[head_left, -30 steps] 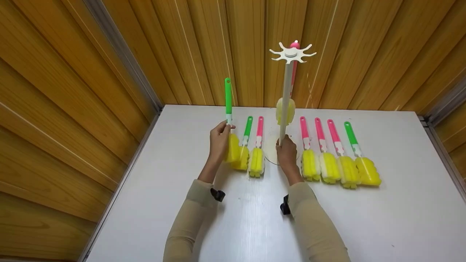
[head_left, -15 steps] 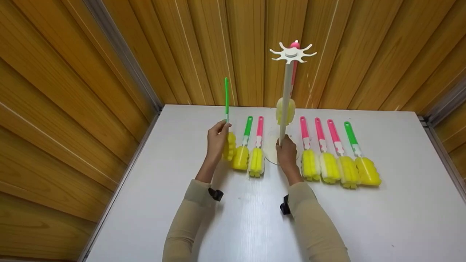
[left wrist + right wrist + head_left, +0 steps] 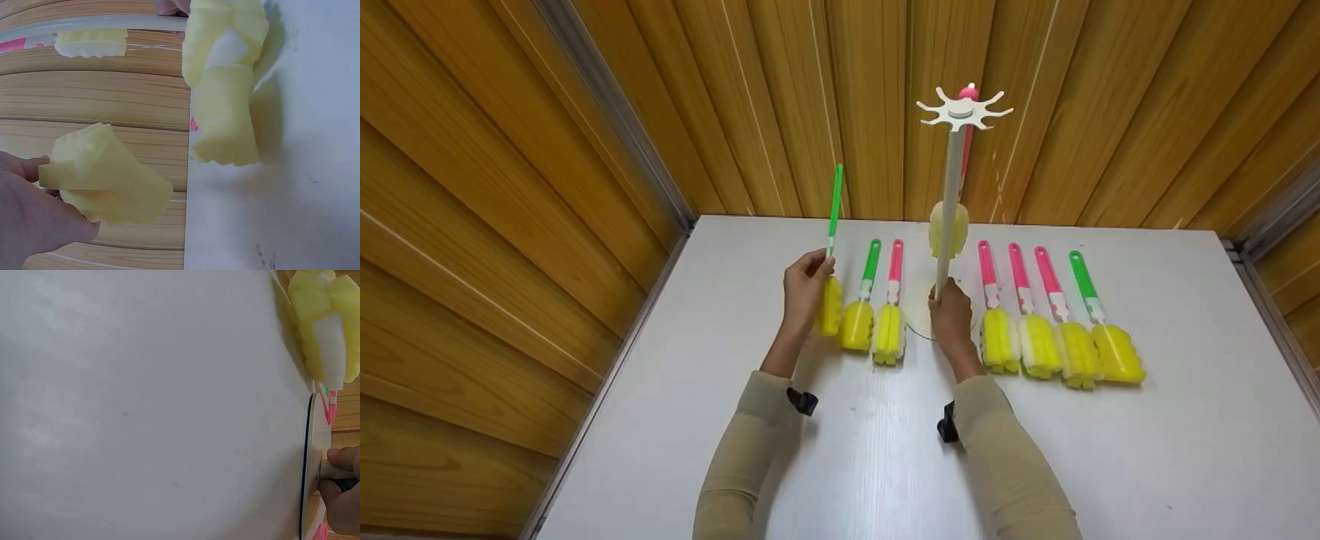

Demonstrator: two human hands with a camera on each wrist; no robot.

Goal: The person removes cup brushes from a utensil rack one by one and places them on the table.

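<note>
My left hand [image 3: 804, 292] pinches a green-handled sponge bottle brush [image 3: 835, 210] near its white collar. The brush stands upright, handle up and leaning slightly right, its narrow edge towards the head camera. In the left wrist view its yellow sponge head [image 3: 118, 180] shows beside the thumb. My right hand [image 3: 953, 319] grips the white stand's pole [image 3: 951, 180] low down, just above the round base [image 3: 917, 311]. The stand's top bears a ring of curved hooks [image 3: 960, 112]. A pink-handled brush [image 3: 959, 227] hangs at the far side, partly hidden behind the pole.
Left of the base lie a green-handled brush [image 3: 856, 326] and a pink-handled brush [image 3: 889, 334]. Right of it, three pink-handled brushes [image 3: 1039, 345] and one green-handled brush [image 3: 1119, 356] lie in a row on the white table [image 3: 877, 465]. A wood-panelled wall [image 3: 780, 97] rises behind.
The brush in my left hand has turned from its broad face to its narrow edge, then tipped slightly right. The left hand has shifted a little left. My right hand and the stand stay still.
</note>
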